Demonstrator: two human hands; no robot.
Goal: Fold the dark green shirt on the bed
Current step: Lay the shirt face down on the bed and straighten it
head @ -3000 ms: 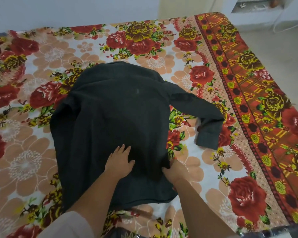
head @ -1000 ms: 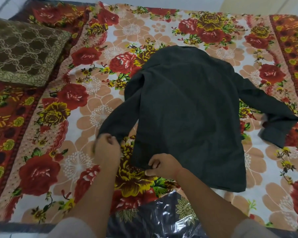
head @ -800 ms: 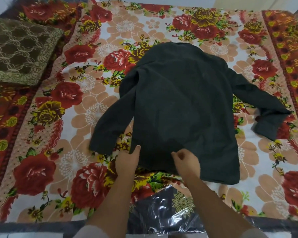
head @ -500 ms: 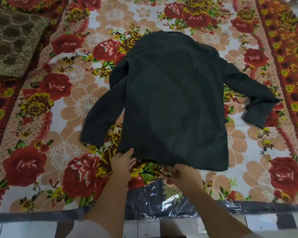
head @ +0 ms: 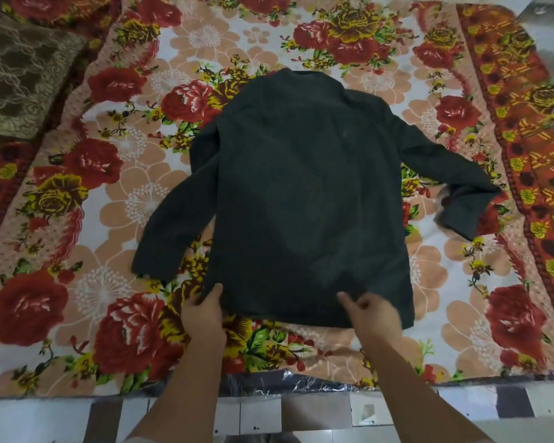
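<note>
Hands at shirt (head: 304,199) hem — flat

The dark green shirt (head: 304,193) lies spread on the bed (head: 115,314), both sleeves out to the sides. Open floral cover runs all around it: a wide band on the left, a narrower one on the right past the bent sleeve, and a strip along the near edge. The left hand (head: 203,314) and right hand (head: 375,314) sit at the hem. Only a brown cushion (head: 23,78) takes up the far left corner, well apart from the shirt
</note>
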